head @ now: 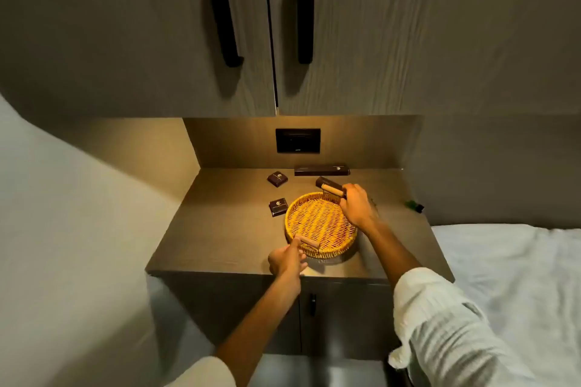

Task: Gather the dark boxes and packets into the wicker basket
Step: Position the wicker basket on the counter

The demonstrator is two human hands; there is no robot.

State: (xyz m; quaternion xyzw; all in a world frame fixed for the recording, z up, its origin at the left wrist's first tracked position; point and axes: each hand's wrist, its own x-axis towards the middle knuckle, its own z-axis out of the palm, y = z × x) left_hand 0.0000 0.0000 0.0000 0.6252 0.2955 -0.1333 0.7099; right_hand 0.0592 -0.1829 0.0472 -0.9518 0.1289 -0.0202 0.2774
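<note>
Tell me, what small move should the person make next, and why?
Probably let go with the left hand and pick up the nearest dark packet, lying just left of the wicker basket. Both hands are at the basket's handles, the basket is empty, and every dark item sits outside it.

Golden woven basket (320, 223); dark-brown boxes (278, 206).
</note>
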